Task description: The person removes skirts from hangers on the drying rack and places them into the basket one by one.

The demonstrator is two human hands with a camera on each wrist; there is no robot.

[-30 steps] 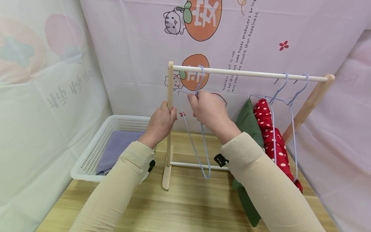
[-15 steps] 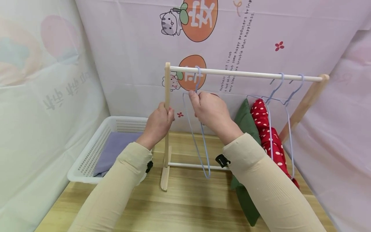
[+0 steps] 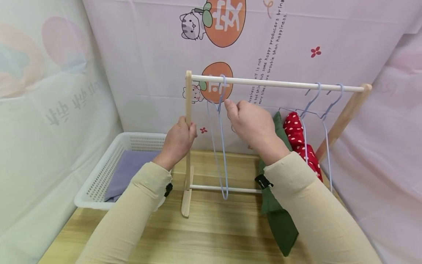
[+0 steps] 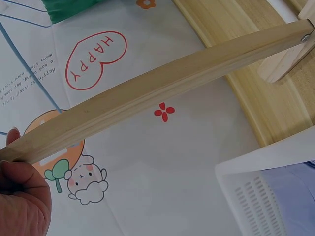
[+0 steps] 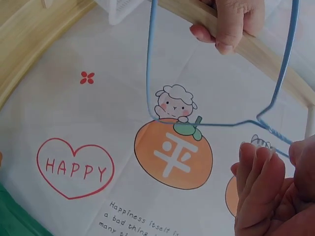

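My left hand [image 3: 177, 141] grips the left wooden post [image 3: 188, 96] of a small clothes rack; in the left wrist view its thumb lies against the post [image 4: 162, 81]. A light blue wire hanger [image 3: 223, 146] hangs bare by its hook from the white rail [image 3: 277, 83], near that post. Just right of the hanger's neck is my right hand [image 3: 252, 126], its fingers loosely bent with nothing held. In the right wrist view the thumb of the right hand [image 5: 266, 191] overlaps the end of the hanger's twisted neck.
Two more blue hangers [image 3: 324, 123] hang toward the rail's right end, by a red polka-dot garment [image 3: 293, 128] and a green garment [image 3: 281, 234]. A white basket [image 3: 87, 187] with folded purple cloth [image 3: 132, 165] stands left. Printed fabric walls [image 3: 148, 55] enclose the wooden table [image 3: 211, 234].
My right hand has let go of the hanger's neck and moved slightly right. The hanger now hangs free, its lower end swung left. My left hand keeps its grip on the post.
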